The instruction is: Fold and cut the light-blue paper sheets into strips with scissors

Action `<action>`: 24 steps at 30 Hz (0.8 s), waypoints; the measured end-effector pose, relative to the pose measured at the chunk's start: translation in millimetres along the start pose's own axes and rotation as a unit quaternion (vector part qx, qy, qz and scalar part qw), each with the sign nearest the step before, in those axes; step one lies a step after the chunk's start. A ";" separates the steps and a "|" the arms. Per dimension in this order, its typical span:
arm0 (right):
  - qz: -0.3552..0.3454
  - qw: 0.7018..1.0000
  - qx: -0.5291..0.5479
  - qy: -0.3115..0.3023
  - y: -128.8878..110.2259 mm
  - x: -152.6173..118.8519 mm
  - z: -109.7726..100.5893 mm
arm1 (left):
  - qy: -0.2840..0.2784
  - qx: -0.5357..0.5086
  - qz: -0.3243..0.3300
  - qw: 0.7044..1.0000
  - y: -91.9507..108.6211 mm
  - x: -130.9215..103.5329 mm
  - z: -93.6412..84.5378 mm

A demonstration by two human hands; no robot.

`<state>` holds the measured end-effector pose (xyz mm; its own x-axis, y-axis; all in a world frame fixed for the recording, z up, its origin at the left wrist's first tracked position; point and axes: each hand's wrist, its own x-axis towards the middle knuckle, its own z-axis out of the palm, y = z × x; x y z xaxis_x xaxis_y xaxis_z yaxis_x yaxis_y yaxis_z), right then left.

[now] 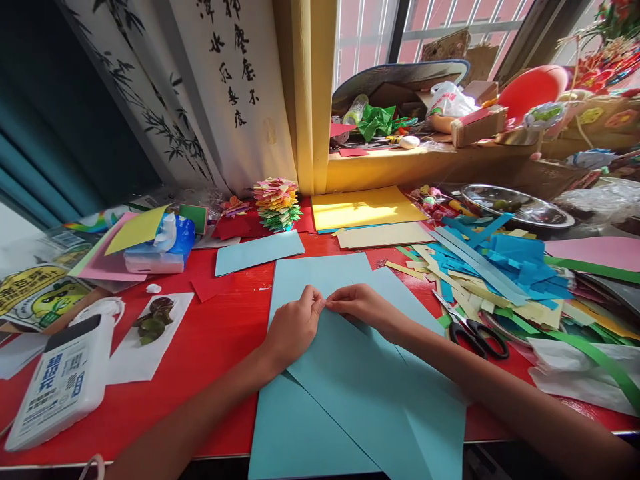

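Light blue sheets of paper [320,427] lie in front of me, overlapping, their near ends reaching past the table's front edge. My left hand [296,325] is closed, thumb and forefinger pinching the far corner of the upper blue sheet [370,373]. Beside it, fingertips nearly touching, my right hand [363,308] pinches the same corner from the right. The fingers cover the corner itself. Just beyond the sheets lies a folded strip of light blue paper [260,253].
Black-handled scissors [475,333] and a heap of cut paper strips [500,267] are on the right, near a metal bowl [517,205]. A folded-paper stack [277,203] and yellow paper [367,208] stand behind. Left are a tissue pack [160,247] and a white box [63,380].
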<state>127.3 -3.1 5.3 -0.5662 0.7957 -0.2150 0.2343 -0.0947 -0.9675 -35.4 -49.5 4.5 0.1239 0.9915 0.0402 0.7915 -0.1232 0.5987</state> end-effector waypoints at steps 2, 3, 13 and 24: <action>-0.003 1.000 -0.019 0.010 1.0 -1.4 2.9 | 0.002 0.001 -0.005 1.000 0.7 -1.0 1.4; 0.000 1.000 -0.022 0.016 1.2 -2.2 4.5 | 0.001 0.001 -0.006 1.000 1.0 -1.5 2.2; -0.011 0.997 -0.038 0.062 0.6 -3.5 9.3 | 0.049 0.053 0.003 0.997 0.0 1.1 0.4; -0.029 0.994 -0.073 0.070 1.9 -0.4 0.4 | 0.100 0.028 -0.030 0.994 0.7 6.4 -29.0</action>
<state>127.7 -3.9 3.5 -0.4685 0.8740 -0.1289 0.3219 0.0330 -0.9462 -51.4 -42.0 28.3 -0.0421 0.9850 0.1674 0.8260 -0.0600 0.5604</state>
